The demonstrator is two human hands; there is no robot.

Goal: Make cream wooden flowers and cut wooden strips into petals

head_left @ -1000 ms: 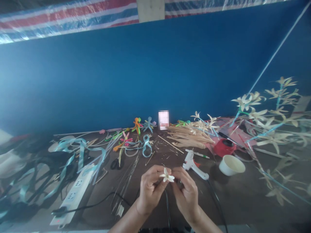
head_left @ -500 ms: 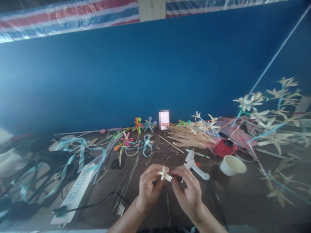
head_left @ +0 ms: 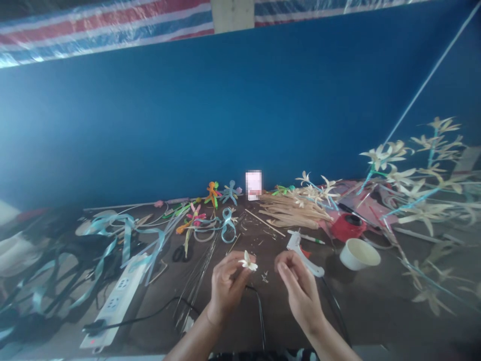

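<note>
A small cream-coloured handmade flower [head_left: 248, 262] with pointed petals is pinched in the fingertips of my left hand [head_left: 228, 283]. To the right, my right hand [head_left: 299, 286] is apart from it, its thumb and fingers pressed together. Whether anything small lies between those fingers is hidden. Just behind my right hand lies a white hot glue gun [head_left: 310, 264] with an orange trigger, partly covered by the hand. Tiny pale scraps [head_left: 265, 277] are scattered on the dark table [head_left: 278, 321] between my hands.
At left are a power strip [head_left: 119, 301], blue ribbons [head_left: 128, 230] and black-handled scissors [head_left: 183, 253]. Thin wires [head_left: 199, 271] lie beside my left hand. Dried husk strips [head_left: 296, 213], a red tape roll [head_left: 347, 227], a white cup [head_left: 359, 254] and flower stems [head_left: 413, 205] fill the right.
My hands have drawn apart: the right moved away to the right and its fingers closed up, while the left shifted slightly left with the flower. Scraps now show between them.
</note>
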